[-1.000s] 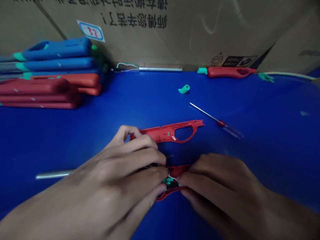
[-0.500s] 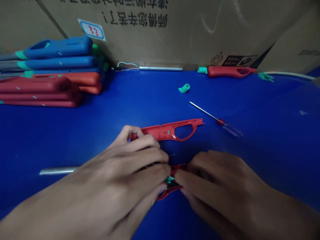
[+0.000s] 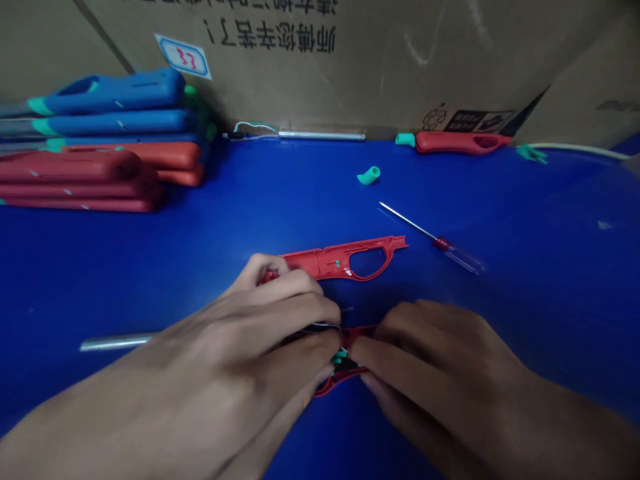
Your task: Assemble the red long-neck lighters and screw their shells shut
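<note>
Red lighter half-shell on the table, near middle, between both hands.
Left hand clamped, thumb and index, on its left part by the green piece; right hand pinched on its right part. Step looks like settling the white wire inside; next move probably calls for a steady hold, light fingertip pressure. Open side up, long axis roughly left-right, finger loop pointing left; ends hidden. Second half-shell just beyond, narrow tip rightward.
</note>
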Demonstrator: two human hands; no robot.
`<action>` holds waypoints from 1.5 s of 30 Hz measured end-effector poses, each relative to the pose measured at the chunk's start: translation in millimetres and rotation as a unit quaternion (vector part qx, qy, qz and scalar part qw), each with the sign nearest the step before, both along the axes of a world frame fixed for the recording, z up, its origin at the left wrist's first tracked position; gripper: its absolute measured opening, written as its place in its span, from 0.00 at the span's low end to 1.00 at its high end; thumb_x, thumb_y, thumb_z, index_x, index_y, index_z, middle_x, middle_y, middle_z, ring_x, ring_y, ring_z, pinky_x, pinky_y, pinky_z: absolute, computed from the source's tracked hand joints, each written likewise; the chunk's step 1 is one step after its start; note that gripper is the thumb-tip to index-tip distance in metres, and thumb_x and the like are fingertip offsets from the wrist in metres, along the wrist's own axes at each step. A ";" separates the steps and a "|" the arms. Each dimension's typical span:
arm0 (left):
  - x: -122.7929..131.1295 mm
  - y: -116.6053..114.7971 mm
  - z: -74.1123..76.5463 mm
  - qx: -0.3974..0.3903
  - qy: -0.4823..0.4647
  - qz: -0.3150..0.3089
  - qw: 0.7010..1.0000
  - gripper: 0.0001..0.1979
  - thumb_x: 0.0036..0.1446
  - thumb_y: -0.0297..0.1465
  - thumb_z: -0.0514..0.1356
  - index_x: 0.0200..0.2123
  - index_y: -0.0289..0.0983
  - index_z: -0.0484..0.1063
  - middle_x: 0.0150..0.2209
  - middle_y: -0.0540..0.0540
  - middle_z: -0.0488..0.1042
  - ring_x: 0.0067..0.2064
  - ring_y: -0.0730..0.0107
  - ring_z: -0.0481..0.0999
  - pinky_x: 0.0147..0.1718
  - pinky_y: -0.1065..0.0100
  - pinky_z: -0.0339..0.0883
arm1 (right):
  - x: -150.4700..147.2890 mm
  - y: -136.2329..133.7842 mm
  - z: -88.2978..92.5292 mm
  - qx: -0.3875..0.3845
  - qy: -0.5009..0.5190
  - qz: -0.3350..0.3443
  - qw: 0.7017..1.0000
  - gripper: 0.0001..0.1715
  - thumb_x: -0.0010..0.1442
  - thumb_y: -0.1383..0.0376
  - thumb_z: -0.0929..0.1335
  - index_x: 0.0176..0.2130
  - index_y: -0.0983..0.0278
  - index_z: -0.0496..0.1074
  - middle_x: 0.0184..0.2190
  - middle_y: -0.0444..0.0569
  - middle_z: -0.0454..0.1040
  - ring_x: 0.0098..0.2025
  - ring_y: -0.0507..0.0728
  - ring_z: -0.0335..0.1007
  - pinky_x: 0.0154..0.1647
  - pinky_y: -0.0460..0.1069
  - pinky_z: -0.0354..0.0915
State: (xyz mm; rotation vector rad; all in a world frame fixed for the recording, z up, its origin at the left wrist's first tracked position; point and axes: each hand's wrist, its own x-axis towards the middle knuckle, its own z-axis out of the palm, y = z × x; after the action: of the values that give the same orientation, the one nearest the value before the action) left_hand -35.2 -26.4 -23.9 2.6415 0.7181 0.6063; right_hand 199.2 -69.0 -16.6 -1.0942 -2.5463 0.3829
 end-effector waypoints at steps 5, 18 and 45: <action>-1.9 0.7 -1.7 -0.009 0.025 -0.014 1.000 0.10 0.65 0.26 0.55 0.41 0.42 0.75 0.43 0.47 0.76 0.43 0.64 0.75 0.57 0.53 0.63 | -2.0 3.1 1.2 -0.014 -0.018 0.004 1.000 0.12 0.66 0.71 0.62 0.40 0.65 0.75 0.30 0.47 0.72 0.29 0.56 0.69 0.30 0.52 0.67; -2.5 -2.5 -0.7 -0.061 0.005 0.011 0.998 0.11 0.64 0.25 0.54 0.36 0.43 0.76 0.37 0.48 0.76 0.38 0.66 0.74 0.45 0.61 0.71 | -1.9 -0.9 1.2 0.021 0.004 -0.005 1.000 0.15 0.67 0.73 0.61 0.38 0.68 0.76 0.30 0.50 0.75 0.31 0.55 0.70 0.32 0.51 0.69; -0.7 9.8 9.9 0.024 0.020 -0.055 0.998 0.10 0.64 0.24 0.55 0.43 0.38 0.75 0.44 0.45 0.78 0.43 0.61 0.76 0.51 0.55 0.59 | 1.6 -0.8 -4.1 -0.001 0.069 -0.009 0.998 0.09 0.65 0.72 0.65 0.41 0.67 0.76 0.35 0.50 0.78 0.36 0.55 0.74 0.38 0.50 0.70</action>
State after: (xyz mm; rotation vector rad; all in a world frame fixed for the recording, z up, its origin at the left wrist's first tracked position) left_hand -35.9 -16.6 -14.0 2.7231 0.5721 0.5485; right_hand 200.8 -69.7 -20.7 -1.0526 -2.4145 0.4407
